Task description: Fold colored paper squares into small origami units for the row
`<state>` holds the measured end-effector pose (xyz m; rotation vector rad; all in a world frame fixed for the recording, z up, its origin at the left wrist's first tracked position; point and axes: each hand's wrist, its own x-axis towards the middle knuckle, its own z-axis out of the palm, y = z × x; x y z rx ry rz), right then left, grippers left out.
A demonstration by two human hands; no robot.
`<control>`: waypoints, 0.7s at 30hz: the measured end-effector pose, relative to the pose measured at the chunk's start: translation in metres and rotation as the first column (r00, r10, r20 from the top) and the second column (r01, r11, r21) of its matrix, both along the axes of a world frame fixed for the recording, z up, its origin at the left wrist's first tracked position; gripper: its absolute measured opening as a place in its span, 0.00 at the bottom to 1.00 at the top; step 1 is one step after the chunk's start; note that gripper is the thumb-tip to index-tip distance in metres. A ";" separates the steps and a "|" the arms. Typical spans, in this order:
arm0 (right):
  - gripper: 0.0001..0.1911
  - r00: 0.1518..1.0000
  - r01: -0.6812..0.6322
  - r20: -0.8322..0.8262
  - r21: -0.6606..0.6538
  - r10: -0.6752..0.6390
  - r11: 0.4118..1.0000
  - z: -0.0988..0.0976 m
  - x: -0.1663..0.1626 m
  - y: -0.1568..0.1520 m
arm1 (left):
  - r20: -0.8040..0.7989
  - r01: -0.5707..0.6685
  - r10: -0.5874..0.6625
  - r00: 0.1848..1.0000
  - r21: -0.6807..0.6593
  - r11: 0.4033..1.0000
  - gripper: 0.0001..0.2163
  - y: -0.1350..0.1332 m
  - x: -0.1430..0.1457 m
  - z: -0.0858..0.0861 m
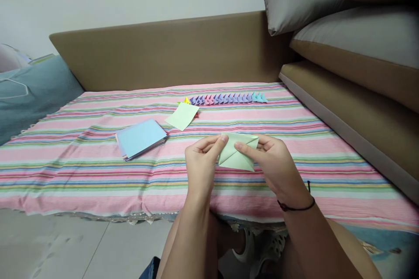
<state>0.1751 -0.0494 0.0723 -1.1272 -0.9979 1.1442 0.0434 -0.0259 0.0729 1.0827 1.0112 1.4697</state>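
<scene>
A folded sheet of pale green paper (237, 161) is held up above the striped cloth, with crease lines and folded flaps showing on its face. My left hand (203, 152) pinches its upper left side, thumb on top. On the right side, my right hand (270, 154) grips the same sheet, its thumb pressed on the middle near a slanting fold. The fingers behind the paper are partly hidden. Beyond my hands a flat pale green sheet (182, 116) lies on the cloth, partly covering a small red piece (197, 115).
A stack of coloured paper (141, 138), light blue on top, lies left on the striped cloth (81, 152). Farther back runs a row of folded paper pieces (229, 99) in yellow, purple, pink and turquoise. Cushions (353, 39) pile up at right; a brown backrest (163, 54) stands behind.
</scene>
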 end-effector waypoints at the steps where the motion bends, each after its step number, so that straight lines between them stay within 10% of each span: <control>1: 0.13 1.000 -0.006 0.000 -0.010 0.006 1.000 0.000 0.001 0.000 | -0.004 0.002 -0.002 1.000 0.003 1.000 0.07 0.000 0.000 0.000; 21: 0.11 0.985 -0.107 -0.129 0.080 0.117 0.991 0.007 0.010 -0.003 | -0.037 -0.042 0.042 0.998 0.004 0.999 0.06 0.000 -0.006 0.009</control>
